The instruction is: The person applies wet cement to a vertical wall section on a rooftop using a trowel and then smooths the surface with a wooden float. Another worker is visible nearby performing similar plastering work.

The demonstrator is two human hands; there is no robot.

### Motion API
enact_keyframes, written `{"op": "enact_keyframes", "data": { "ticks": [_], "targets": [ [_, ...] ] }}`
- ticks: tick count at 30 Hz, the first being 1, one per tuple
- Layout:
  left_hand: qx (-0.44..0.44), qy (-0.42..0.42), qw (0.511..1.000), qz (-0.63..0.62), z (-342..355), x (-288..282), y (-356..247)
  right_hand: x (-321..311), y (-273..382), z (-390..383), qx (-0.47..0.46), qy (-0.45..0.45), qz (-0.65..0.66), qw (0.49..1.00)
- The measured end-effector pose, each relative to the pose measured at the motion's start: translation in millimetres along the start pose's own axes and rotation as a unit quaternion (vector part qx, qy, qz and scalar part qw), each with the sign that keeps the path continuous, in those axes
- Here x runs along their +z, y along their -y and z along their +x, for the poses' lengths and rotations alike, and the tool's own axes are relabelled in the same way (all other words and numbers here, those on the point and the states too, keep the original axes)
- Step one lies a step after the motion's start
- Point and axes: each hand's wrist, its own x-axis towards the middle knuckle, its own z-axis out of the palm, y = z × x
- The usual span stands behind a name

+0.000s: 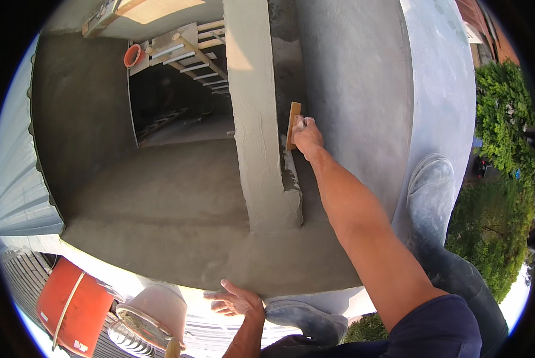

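Observation:
My right hand (308, 136) is closed around a wooden float (292, 128). The float's long edge lies against the side of a narrow, freshly plastered cement upright (252, 119), beside the smooth grey surface (363, 101) on the right. Wet mortar (289, 173) clings in the corner just below the float. Near the lower edge of the damp plastered wall (178, 256), my left hand (237, 300) is open with its fingers spread. Nothing is in it; whether it touches the wall's edge I cannot tell.
A dark opening (178, 113) shows a wooden ladder-like frame (196, 56) and a small orange bucket (133, 56). Lower left are an orange tub (76, 304) and a mortar-stained pale bucket (163, 307). My dusty rubber boots (431, 185) stand at the ledges. Trees (503, 107) lie beyond the right edge.

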Motion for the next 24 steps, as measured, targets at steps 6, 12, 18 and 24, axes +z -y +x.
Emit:
{"op": "enact_keyframes", "data": {
  "ticks": [6, 12, 18, 24],
  "targets": [
    [0.017, 0.004, 1.0, 0.004, -4, -6, -7, -21, -30, -83, -0.116, -0.041, 0.009, 0.992],
    [0.111, 0.021, 0.993, -0.029, 23, -24, 6, 2, -51, -153, -0.156, -0.054, -0.092, 0.982],
    [0.25, 0.006, 0.967, 0.04, 46, -32, 24, 27, -47, -166, -0.163, -0.053, -0.118, 0.978],
    [0.269, -0.014, 0.963, 0.029, 44, -30, 24, 52, -54, -165, -0.212, -0.064, -0.144, 0.964]
  ]
}}
